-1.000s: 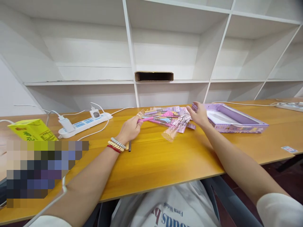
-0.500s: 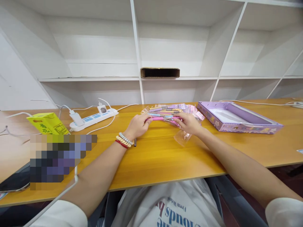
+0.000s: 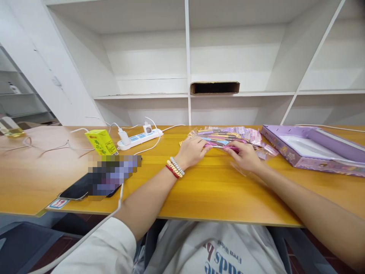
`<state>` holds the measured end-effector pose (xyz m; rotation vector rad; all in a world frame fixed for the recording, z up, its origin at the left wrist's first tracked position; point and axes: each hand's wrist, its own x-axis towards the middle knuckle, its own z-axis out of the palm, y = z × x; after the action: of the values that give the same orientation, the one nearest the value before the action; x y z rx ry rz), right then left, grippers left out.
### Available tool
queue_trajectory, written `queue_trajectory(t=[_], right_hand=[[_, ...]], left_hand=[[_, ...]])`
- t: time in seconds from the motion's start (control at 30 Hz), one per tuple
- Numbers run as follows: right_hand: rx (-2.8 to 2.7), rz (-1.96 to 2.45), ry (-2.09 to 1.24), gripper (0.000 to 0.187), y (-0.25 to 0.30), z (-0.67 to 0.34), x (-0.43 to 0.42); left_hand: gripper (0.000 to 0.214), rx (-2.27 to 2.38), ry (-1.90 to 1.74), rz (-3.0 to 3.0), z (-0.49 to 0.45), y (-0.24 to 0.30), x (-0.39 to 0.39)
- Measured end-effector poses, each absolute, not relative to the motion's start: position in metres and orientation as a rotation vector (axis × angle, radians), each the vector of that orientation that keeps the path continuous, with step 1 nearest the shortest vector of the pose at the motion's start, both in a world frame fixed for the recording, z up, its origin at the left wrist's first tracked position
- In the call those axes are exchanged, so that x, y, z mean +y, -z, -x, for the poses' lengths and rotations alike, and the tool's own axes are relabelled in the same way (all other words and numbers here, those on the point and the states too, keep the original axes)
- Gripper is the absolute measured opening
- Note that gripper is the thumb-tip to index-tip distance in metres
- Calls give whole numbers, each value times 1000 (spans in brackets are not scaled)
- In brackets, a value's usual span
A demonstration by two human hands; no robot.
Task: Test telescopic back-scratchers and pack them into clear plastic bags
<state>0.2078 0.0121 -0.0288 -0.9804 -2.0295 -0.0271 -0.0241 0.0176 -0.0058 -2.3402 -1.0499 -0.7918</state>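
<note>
A pink pen [image 3: 214,145] lies crosswise between my two hands, close in front of a heap of pens. My left hand [image 3: 192,150], with bracelets at its wrist, is closed on the pen's left end. On the other end, my right hand [image 3: 244,153] pinches with thumb and fingers. Just behind them spread several pastel pens and clear plastic packets [image 3: 228,133], in purple, yellow, blue and pink. The fingers hide both tips of the pen. A clear wrapper [image 3: 240,168] sits under my right hand.
A purple open box [image 3: 296,161] stands at the right. To the left are a yellow carton [image 3: 102,142], a white power strip [image 3: 140,139] with plugs and cables, and a dark phone [image 3: 76,186] beside a blurred patch. A cardboard box [image 3: 215,88] rests on the shelf behind.
The view has turned left, so everything appears further right. Both hands keep hold of the pink pen, and they now sit nearer the heap, with less of the pen showing.
</note>
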Motion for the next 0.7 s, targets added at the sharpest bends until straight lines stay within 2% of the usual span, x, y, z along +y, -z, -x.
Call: queue_trajectory(t=[0.27,0.7], right_hand=[[-2083,1022,31,24,32,-207,13],[-2137,1015,33,24,30,-206,10]], left_hand=[[25,-1030,738,2495,13,13,11],[38,-1188,674,2493,13,8,1]])
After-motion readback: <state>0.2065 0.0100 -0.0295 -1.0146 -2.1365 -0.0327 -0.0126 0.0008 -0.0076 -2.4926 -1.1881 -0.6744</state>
